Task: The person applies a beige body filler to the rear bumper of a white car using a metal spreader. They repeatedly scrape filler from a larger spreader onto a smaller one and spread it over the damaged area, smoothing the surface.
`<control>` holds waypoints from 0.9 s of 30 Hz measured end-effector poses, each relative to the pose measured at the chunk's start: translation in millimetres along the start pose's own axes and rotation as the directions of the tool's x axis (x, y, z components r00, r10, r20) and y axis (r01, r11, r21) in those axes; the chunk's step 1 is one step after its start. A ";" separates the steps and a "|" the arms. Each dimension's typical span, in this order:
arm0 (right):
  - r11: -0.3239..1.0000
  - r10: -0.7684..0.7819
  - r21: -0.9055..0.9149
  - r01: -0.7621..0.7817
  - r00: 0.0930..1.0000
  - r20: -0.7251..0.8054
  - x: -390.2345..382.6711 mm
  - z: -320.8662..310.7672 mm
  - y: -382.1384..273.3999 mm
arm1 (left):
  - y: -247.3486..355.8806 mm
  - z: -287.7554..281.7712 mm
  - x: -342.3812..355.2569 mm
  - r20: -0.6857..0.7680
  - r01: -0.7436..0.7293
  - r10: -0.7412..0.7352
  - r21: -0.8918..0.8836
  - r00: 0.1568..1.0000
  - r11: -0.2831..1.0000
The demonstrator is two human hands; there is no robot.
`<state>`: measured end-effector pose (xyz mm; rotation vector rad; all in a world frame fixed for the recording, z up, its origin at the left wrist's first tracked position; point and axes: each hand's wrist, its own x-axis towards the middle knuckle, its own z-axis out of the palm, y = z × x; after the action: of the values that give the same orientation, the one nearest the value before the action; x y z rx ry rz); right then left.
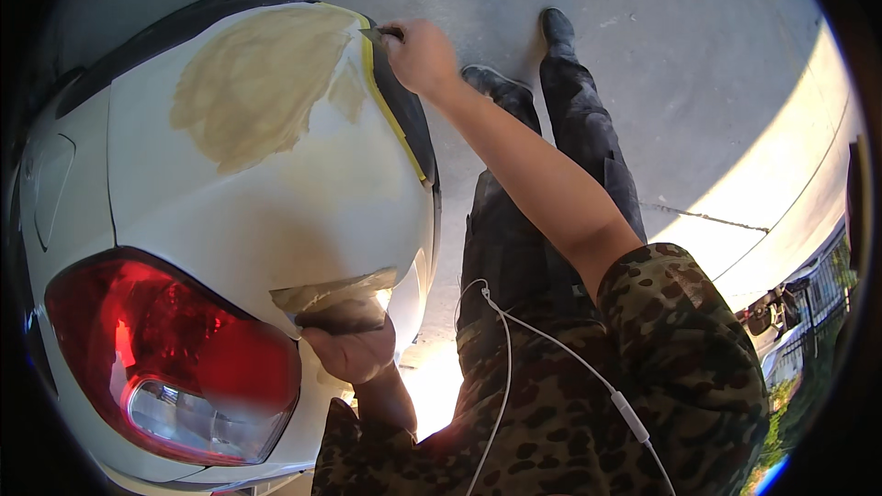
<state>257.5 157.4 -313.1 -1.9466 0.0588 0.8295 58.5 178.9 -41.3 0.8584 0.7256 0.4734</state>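
Observation:
The white car's rear body panel [248, 211] lies to my left, with a broad beige patch of body filler [262, 83] smeared over its far part. A smaller filler smear [347, 92] sits beside that patch. My right hand [421, 55] is closed round a small dark scraper [372, 34], its blade at the panel's edge by a strip of yellow masking tape [390, 124]. Nearer to me, my left hand [354, 349] grips a wide flat metal spreader [340, 298] with beige residue along its upper edge. Part of the spreader's grip is hidden by my fingers.
A red and clear tail light [175, 358] fills the panel's near left corner. Black trim [401, 106] borders the tape. My legs [588, 110] stand on the grey concrete floor [680, 73], sunlit at right. A white cable [505, 349] hangs over my camouflage shirt.

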 end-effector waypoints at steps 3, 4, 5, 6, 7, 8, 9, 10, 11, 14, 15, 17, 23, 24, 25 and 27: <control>0.996 -0.022 -0.080 0.030 0.995 0.093 9.5 3.8 1.4 | -1.4 -3.6 -0.7 -0.030 -0.018 0.019 0.037 0.999 0.999; 0.996 -0.008 -0.084 0.017 0.995 0.104 9.8 4.9 0.8 | -1.8 -4.8 -0.4 -0.037 -0.019 0.020 0.036 0.999 0.999; 0.997 0.004 -0.082 0.007 0.991 0.136 7.6 6.1 -0.4 | -2.2 -5.9 -0.6 -0.010 -0.030 0.031 0.066 0.999 0.997; 0.997 0.002 -0.071 0.010 0.987 0.160 4.6 6.4 -2.2 | -2.5 -7.1 -1.3 -0.039 -0.029 0.030 0.040 0.999 0.999; 0.998 -0.032 -0.047 0.040 0.988 0.152 -0.8 6.3 -4.4 | -2.7 -8.9 -2.3 -0.035 -0.037 0.039 0.046 0.999 0.998; 0.996 -0.081 -0.014 0.083 0.988 0.135 -7.1 5.0 -7.2 | -2.7 -11.6 -3.7 -0.056 -0.062 0.068 0.094 0.996 0.994; 0.992 -0.128 0.018 0.127 0.985 0.116 -14.1 2.7 -10.4 | -2.3 -15.1 -5.4 -0.012 -0.039 0.039 0.028 0.999 0.999; 0.989 -0.143 0.053 0.138 0.984 0.109 -21.9 0.0 -14.2 | -1.9 -19.3 -7.6 0.007 -0.030 0.030 0.005 1.000 1.000; 0.985 -0.158 0.088 0.149 0.982 0.101 -29.8 -3.4 -18.5 | -1.6 -24.0 -10.2 -0.048 -0.040 0.041 0.023 0.998 0.999; 0.972 -0.183 0.166 0.164 0.978 0.105 -52.6 -14.5 -32.6 | 2.1 -39.9 -15.6 0.074 -0.076 0.069 0.092 0.995 0.993; 0.962 -0.212 0.194 0.191 0.973 0.091 -58.5 -17.6 -36.8 | 2.7 -43.6 -16.8 0.011 -0.056 0.056 0.061 0.998 0.997; 0.951 -0.240 0.219 0.216 0.967 0.087 -68.2 -22.1 -44.9 | -0.4 -46.8 -17.7 0.046 -0.101 0.096 0.128 0.994 0.987; 0.868 -0.401 0.322 0.377 0.916 0.008 -94.2 -32.3 -65.9 | -10.1 -28.3 -7.2 0.033 -0.153 0.150 0.125 0.988 0.980; 0.846 -0.442 0.328 0.421 0.897 -0.012 -100.8 -34.5 -69.7 | -10.5 -23.9 -5.3 0.075 -0.137 0.131 0.070 0.988 0.988; 0.837 -0.458 0.331 0.436 0.889 -0.011 -107.1 -37.5 -72.7 | -10.8 -19.5 -3.5 0.077 -0.130 0.127 0.044 0.989 0.991; 0.819 -0.490 0.338 0.463 0.872 -0.008 -121.1 -44.4 -76.4 | -10.4 -12.4 -0.9 0.070 -0.116 0.114 0.025 0.991 0.993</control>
<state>216.6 125.5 -172.4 -1.5096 -0.3129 0.5166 49.7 178.7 -54.9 0.9428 0.6229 0.5350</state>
